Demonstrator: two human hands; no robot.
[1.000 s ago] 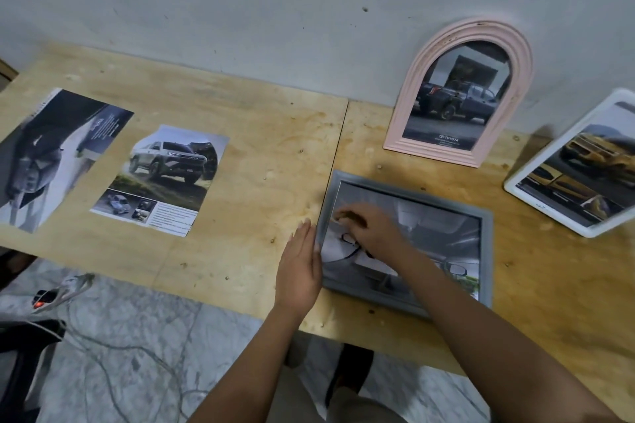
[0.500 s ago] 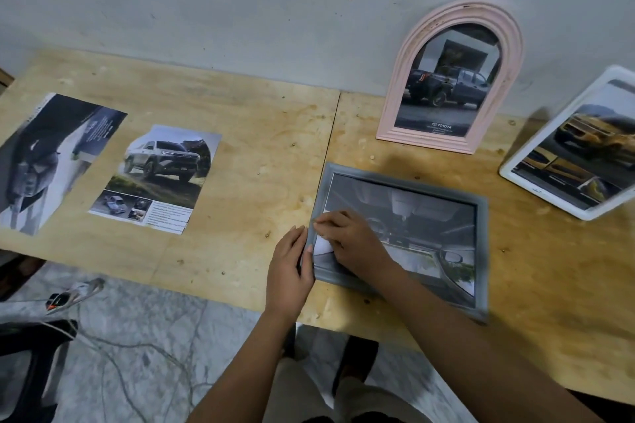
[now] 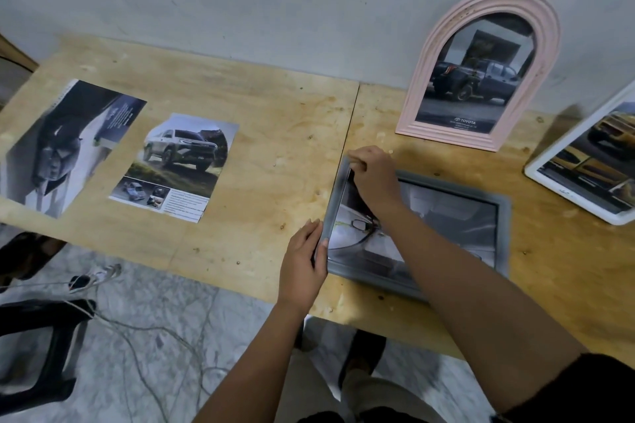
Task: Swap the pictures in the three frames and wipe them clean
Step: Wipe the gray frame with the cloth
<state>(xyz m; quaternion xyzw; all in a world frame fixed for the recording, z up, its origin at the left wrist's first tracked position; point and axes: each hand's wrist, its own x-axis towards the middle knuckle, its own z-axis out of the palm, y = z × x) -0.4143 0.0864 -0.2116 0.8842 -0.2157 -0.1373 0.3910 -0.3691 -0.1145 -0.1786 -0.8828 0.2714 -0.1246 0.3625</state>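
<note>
A grey rectangular frame (image 3: 502,216) holding a car-interior picture lies near the front edge of the plywood table (image 3: 275,154), its left side tilted up. My left hand (image 3: 304,261) grips the frame's left edge near the lower corner. My right hand (image 3: 372,172) pinches the frame's upper left corner, fingers curled over it. A pink arched frame (image 3: 433,79) with a dark pickup picture leans on the wall. A white frame (image 3: 546,161) with a yellow car picture leans at the far right. Two loose pictures lie on the left: a white SUV print (image 3: 178,165) and a dark grey print (image 3: 65,144).
The grey wall (image 3: 275,3) runs behind the table. Below the table's front edge, the tiled floor holds a black stool (image 3: 41,350), loose cables (image 3: 137,330) and a small device (image 3: 80,282). Bare plywood lies between the prints and the grey frame.
My right hand moved from the picture's lower left area up to the frame's upper left corner. The frame's left side has lifted off the table. My left hand stays on the left edge.
</note>
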